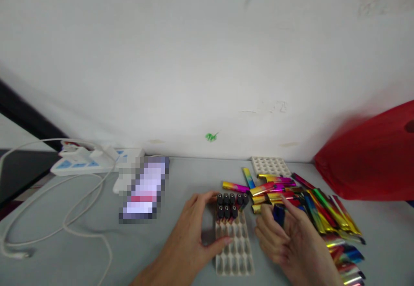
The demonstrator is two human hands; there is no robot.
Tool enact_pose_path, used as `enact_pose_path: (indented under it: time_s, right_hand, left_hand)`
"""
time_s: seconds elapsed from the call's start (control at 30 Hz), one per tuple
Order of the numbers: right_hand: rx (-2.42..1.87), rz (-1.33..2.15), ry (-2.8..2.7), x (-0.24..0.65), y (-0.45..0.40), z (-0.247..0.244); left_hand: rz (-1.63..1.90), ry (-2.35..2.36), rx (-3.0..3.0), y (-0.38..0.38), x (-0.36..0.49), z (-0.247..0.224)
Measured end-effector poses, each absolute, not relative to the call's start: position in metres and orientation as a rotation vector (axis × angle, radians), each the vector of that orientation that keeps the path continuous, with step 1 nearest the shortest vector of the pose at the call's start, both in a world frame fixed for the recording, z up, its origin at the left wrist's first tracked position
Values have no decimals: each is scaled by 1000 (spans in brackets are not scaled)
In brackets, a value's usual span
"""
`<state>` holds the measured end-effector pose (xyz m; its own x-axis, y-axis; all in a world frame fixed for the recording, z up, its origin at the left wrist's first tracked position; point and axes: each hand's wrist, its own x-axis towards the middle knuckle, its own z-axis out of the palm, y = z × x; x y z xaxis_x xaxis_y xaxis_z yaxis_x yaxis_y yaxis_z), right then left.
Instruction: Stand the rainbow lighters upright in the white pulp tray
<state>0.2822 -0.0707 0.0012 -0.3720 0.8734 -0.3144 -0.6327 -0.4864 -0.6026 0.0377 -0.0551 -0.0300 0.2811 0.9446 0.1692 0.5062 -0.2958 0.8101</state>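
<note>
A pale moulded tray (235, 262) with rows of pockets lies on the grey table. Several slim tubes with black ends (227, 199) stand upright in its far rows; the nearer pockets hold nothing. My left hand (190, 230) grips the tray from the left, thumb over its near part and fingers at its far left corner. Just right of the tray, my right hand (287, 238) is closed around a dark blue shiny tube (278, 214), mostly hidden by the fingers. Many loose metallic tubes (323, 212) in rainbow colours are heaped behind and right of that hand.
Another pale tray (271, 165) lies against the wall behind the heap. A red bag (371, 161) stands at the right. To the left are a phone (145, 189), a white power strip (97, 161) and a looping white cable (67, 225).
</note>
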Motion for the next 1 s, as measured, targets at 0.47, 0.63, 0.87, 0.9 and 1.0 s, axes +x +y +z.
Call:
enact_pose_path:
  time_s: [0.47,0.63,0.87,0.9,1.0]
  right_hand:
    - [-518,2010,-483,277,-68,-25]
    - [-545,2023,-481,278,-66,-18]
    - [-505,2047,-430,277,-69,-27]
    - [-505,2045,-423,277,-70,-28]
    - [-476,2066,-418,276,-71,-26]
  left_hand:
    - [868,1299,1924,-53,38,-29]
    - [894,1301,1921,-53,38,-28]
    - [882,1310,1914,-54,39,-27]
    - [882,1312,1911,-54,39,-27]
    - [884,1303,1910,-55,39,-27]
